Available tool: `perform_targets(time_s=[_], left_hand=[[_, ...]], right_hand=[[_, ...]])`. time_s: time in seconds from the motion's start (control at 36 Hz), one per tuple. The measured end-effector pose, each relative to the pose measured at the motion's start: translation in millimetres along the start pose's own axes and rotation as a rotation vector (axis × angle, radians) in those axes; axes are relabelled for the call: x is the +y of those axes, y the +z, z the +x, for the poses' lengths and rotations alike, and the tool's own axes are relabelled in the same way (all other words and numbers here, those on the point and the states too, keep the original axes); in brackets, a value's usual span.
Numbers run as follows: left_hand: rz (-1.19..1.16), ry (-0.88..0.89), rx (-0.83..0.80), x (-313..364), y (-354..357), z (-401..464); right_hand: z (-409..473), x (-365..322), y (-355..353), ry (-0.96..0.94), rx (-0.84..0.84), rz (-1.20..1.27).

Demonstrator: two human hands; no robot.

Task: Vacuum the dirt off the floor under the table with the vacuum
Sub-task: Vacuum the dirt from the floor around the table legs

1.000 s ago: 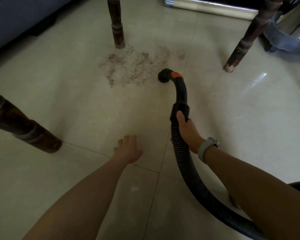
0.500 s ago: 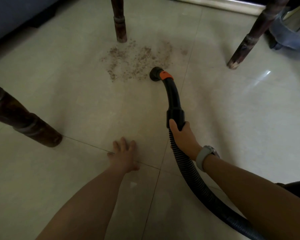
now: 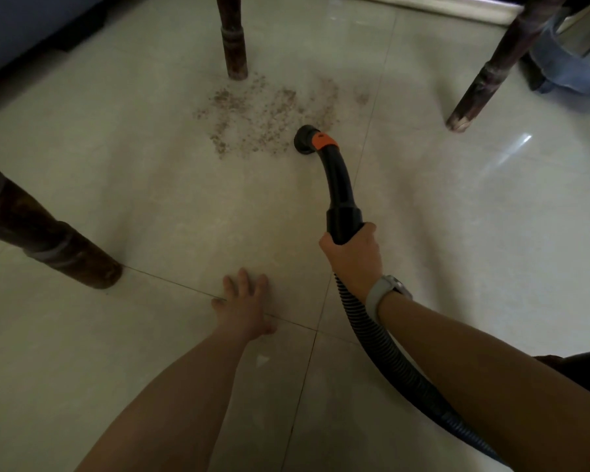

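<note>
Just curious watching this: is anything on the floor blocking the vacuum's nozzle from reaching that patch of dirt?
Nothing visible does. The nozzle sits at the near right edge of the dirt; only bare tile lies between. A table leg stands at the far edge.

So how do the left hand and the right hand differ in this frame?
The left hand lies flat on the floor tile with fingers spread, holding nothing; the right hand grips the vacuum hose at its black cuff. The right wrist wears a grey watch; the left wrist is bare. The right hand is nearer the dirt. Both arms are bare and reach forward under the table.
</note>
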State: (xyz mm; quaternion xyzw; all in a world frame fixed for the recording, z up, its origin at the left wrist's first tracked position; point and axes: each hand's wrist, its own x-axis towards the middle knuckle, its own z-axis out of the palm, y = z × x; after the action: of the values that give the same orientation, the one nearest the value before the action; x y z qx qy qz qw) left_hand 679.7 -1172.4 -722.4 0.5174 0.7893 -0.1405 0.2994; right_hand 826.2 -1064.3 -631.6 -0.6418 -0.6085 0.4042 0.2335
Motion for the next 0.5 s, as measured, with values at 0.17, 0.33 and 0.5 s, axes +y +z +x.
perform_targets(time_s=[0.17,0.33,0.5], left_hand=[[0.005,0.000,0.005,1,-1,-2],[0.005,-0.004,-0.001,2,0,-3],[0.009,-0.007,0.003,3,0,-3]], right_hand=[[5,-5,-1,-0.041,0.009,-0.020],[8,-5,-4,-0.034,-0.026,0.030],[-4,-3,3,-0.066,-0.094,0.029]])
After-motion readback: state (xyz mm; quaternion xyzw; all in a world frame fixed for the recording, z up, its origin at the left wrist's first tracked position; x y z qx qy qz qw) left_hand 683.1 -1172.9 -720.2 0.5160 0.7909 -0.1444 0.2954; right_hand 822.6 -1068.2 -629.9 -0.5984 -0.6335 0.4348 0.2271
